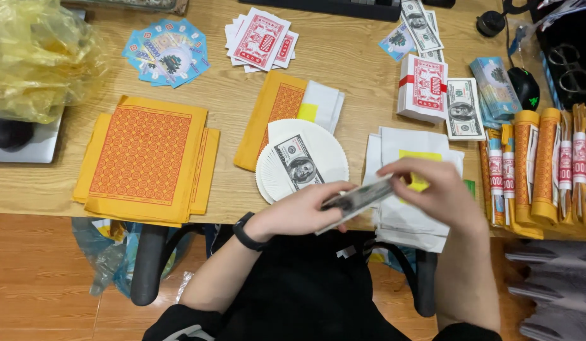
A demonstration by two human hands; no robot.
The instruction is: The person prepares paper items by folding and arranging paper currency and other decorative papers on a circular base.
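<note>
Over the bench (343, 57) edge, 2 hands are holding 1 wad of banknotes (359, 199): the right hand (441, 192) fingers are pinching its far end from above, the left hand (305, 211) fingers are grasping its near end beside the round white paper stack (331, 151).

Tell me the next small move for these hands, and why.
Probably peel one note off the stack of notes held between left hand and right hand, laying it on the fanned white papers, where one note already lies.
</note>
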